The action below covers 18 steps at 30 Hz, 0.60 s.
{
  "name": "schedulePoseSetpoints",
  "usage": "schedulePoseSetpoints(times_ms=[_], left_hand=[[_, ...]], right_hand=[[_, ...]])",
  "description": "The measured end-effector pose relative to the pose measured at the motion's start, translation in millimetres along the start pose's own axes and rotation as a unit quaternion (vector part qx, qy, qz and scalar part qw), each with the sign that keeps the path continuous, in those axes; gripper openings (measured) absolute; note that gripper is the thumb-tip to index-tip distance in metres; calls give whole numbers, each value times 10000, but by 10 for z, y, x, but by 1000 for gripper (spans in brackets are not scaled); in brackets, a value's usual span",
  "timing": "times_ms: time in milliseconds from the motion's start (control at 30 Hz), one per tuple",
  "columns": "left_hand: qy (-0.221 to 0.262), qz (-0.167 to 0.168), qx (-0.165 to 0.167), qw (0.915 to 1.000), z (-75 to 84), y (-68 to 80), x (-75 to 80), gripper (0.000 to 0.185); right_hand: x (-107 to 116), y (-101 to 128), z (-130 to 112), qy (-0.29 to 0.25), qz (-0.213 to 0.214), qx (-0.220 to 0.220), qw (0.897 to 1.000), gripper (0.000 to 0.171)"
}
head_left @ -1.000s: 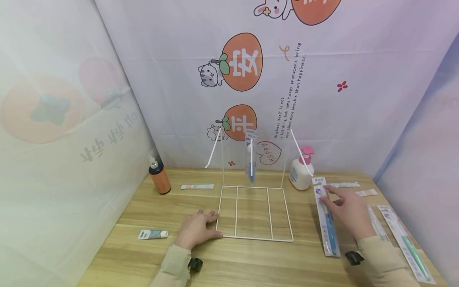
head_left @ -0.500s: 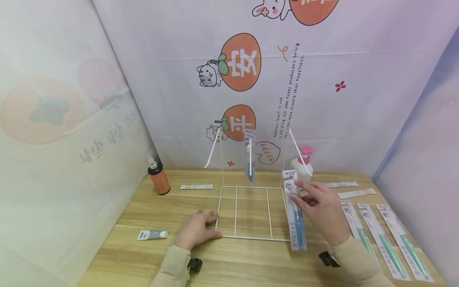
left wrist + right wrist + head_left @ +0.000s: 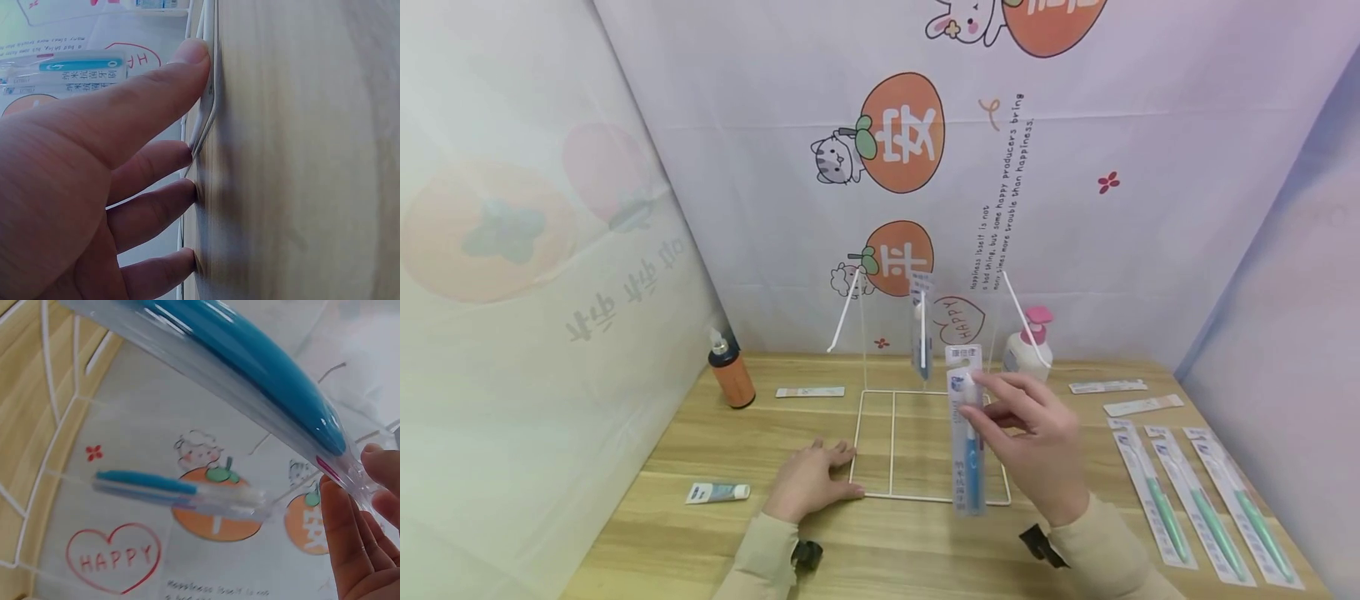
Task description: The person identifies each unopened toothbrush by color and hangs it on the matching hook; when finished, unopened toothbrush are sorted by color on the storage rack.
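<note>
— What's on the left?
— The left hand (image 3: 808, 481) lies flat, fingers straight, pressing the wire rack (image 3: 891, 442) base.
— And right?
— The right hand (image 3: 1037, 446) pinches a packaged blue toothbrush (image 3: 966, 433), upright above the rack.

This looked like a small staged booth, not a lived-in room. A wooden table (image 3: 880, 550) stood boxed in by hanging printed cloth (image 3: 1075, 208) with cartoon persimmons, a cat, a rabbit and an English slogan about happiness. Shop-style goods lay about: packaged toothbrushes (image 3: 1195, 508) lined up in a row, a white wire display rack (image 3: 928, 446) with one pack hung on it, a pump bottle (image 3: 1028, 350), an orange bottle (image 3: 732, 377) and a small tube (image 3: 717, 492).
</note>
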<state>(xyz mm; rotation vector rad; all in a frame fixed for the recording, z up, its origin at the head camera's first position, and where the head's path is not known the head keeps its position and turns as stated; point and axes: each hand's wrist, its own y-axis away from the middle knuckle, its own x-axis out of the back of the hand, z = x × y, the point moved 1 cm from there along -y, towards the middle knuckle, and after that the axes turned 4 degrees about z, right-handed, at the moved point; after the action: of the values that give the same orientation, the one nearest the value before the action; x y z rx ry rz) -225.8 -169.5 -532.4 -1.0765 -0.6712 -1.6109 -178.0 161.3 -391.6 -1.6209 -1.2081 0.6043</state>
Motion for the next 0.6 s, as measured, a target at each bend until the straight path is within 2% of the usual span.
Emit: schedulePoseSetpoints(times_ms=[133,233,367,600], left_hand=[[-16,-7,-2,10000,-6,-1,-7,75],[-15,-1,-3,10000,-12,-1,-8,75],[6,3,5,10000,-10,-1,-8,75],[11,-3,4,10000,-11,-2,-7,75]], right_hand=[[-115,-64,-168,-507,116,248,9983,38],[-204,-93,-251,-691,112,429,9966,35],[-291,-83,-274,-644,57,537,9965,37],[-370,-34,-174,-486,-32,560,9972,36]])
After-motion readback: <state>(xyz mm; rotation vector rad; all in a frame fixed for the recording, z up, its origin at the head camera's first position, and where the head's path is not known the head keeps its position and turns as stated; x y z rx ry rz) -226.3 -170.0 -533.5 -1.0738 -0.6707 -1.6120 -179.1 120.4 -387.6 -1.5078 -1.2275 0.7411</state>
